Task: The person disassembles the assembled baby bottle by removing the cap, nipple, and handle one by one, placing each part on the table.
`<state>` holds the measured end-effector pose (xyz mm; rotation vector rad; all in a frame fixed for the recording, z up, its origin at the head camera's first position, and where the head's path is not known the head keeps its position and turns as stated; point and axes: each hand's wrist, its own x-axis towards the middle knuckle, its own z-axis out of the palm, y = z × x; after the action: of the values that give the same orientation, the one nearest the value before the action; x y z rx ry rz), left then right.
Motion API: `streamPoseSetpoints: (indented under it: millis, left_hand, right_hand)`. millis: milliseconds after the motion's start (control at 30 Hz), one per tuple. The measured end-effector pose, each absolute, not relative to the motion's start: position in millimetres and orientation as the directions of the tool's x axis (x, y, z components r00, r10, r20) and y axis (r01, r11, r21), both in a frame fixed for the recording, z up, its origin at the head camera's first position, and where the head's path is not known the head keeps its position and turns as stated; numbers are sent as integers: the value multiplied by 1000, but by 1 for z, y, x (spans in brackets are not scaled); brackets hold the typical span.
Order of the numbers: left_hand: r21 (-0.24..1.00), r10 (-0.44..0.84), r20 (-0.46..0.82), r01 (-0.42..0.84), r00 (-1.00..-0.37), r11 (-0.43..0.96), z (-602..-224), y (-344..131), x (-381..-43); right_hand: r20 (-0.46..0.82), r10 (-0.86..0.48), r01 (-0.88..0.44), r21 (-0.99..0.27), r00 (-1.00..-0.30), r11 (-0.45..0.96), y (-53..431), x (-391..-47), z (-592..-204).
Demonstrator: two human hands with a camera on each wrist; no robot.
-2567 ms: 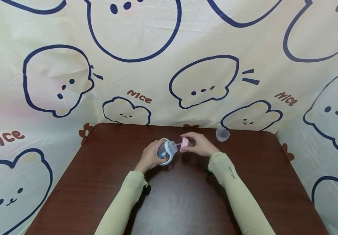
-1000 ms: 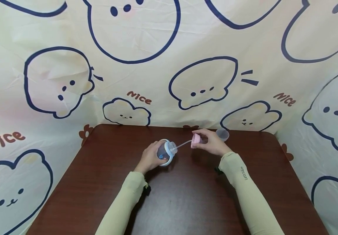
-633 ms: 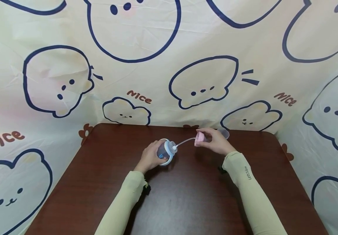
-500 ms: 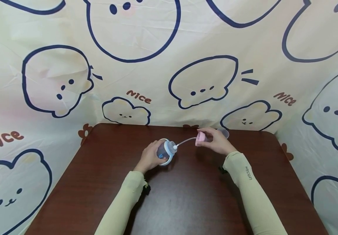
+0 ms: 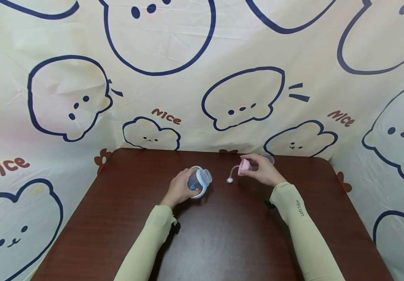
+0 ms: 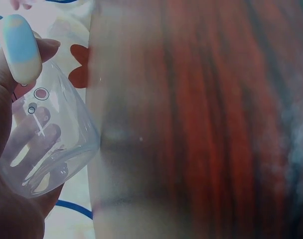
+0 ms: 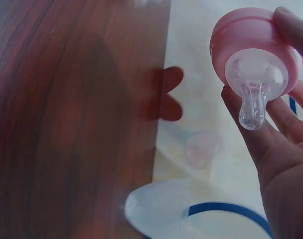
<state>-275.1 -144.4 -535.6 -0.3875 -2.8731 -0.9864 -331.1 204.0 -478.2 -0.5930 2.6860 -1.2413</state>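
My left hand grips a clear baby bottle by its body, tilted with its uncapped mouth toward the right. A light blue handle ring goes round the bottle's neck; one handle end shows beside the thumb in the left wrist view. To the right, my right hand pinches a pink screw collar by its sides. A clear nipple sticks out of the collar toward the palm. From the collar's other side a thin straw hangs down, ending in a white weighted ball, apart from the bottle.
A clear dome cap stands near the table's back edge, partly hidden behind my right hand; it also shows low in the right wrist view. The brown table meets a cartoon-printed cloth at the back and sides.
My right hand has moved right with the pink collar, drawing the straw and its ball out of the bottle's mouth. The left hand and bottle have stayed almost still.
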Motion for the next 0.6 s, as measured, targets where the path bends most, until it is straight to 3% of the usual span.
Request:
streamPoseSetpoints:
  millis: [600]
  left_hand:
    - [607,206,154,257,-966,752,-537,-145,-275]
  right_hand:
    - [-8,-351,-239,-718,-936,654,238,-334,-495]
